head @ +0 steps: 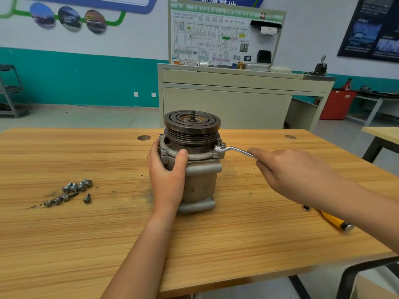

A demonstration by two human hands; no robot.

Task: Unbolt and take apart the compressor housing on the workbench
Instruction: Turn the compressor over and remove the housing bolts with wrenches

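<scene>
– Nearest was the left arm, coming in over the near edge of the workbench. What did its hand do?

– That left hand was wrapped round the top of the compressor, thumb in front, fingers round the back. The compressor stood upright near the middle of the workbench, a bit toward the far edge.

– And the right hand?

– It reached in from the right edge, back of the hand up, fingers curled round the wrench. The wrench's end sat on a bolt at the compressor's right rim.

– How could the turn go well?

– I think the wrench had to sit all the way down on the bolt and stay flat. A slow, even pull would be best. The left hand should squeeze hard so the compressor could not spin or tip.

– Any more bolts?

– Yes, loose bolts lay in a little pile toward the left edge.
</scene>
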